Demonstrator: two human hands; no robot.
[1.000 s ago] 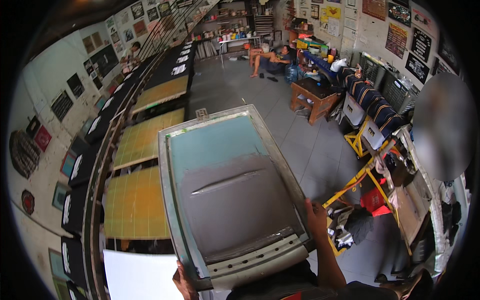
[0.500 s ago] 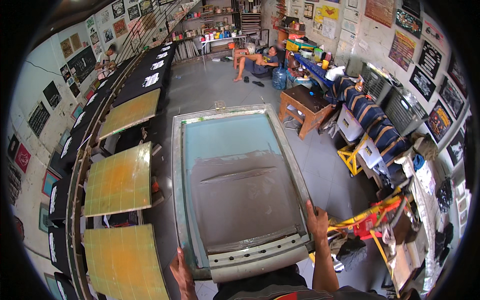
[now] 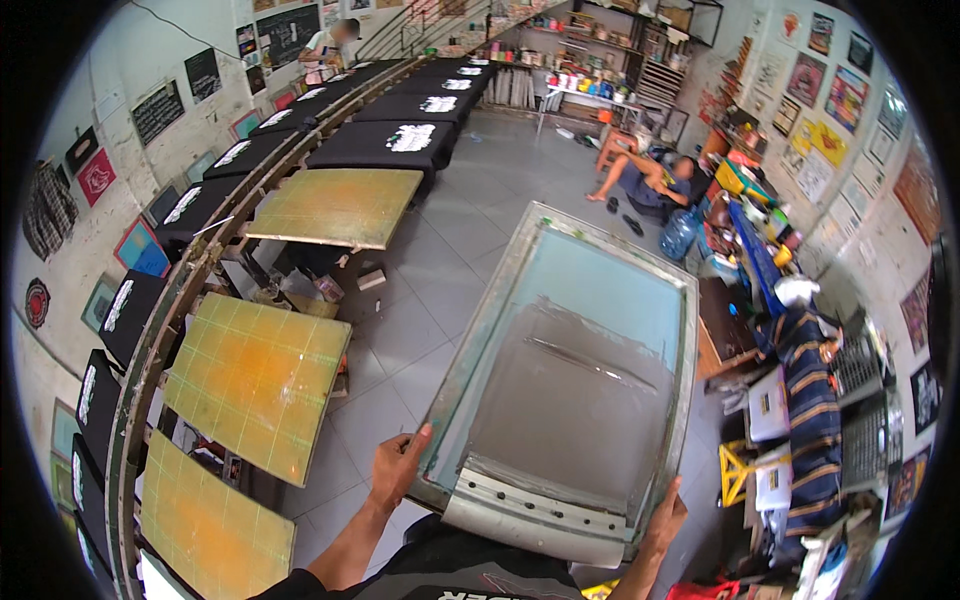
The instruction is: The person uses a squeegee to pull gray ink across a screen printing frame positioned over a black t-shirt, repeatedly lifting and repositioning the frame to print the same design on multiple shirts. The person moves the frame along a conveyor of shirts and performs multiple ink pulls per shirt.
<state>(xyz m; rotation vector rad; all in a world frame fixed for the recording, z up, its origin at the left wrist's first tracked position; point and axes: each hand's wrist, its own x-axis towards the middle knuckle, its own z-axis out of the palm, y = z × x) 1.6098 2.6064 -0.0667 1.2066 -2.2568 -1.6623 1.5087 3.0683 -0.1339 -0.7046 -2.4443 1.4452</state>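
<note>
A large screen-printing frame (image 3: pixel 689 335) is held up in front of me, tilted, its far end leaning right. Its mesh is light blue at the far part, and dark grey ink (image 3: pixel 570 410) covers the nearer part, with a raised ridge across it. Across the near end lies a wide pale squeegee (image 3: pixel 545 517) with a row of black bolts. My left hand (image 3: pixel 400 465) grips the frame's left edge near the bottom, thumb on top. My right hand (image 3: pixel 664 515) is closed on the lower right edge, most of its fingers hidden under the frame.
On the left stand yellow printing boards (image 3: pixel 260 385) along a long rail, with black printed shirts (image 3: pixel 380 146) on boards farther back. One person (image 3: pixel 655 187) reclines on the floor beside a blue water jug (image 3: pixel 681 233); another (image 3: pixel 325 52) stands far left. A striped cloth (image 3: pixel 812 420) drapes furniture at right.
The frame has swung to the right in view and turned, its far end now leaning right. Both hands keep their hold. The view has shifted left, showing more of the boards and shirts.
</note>
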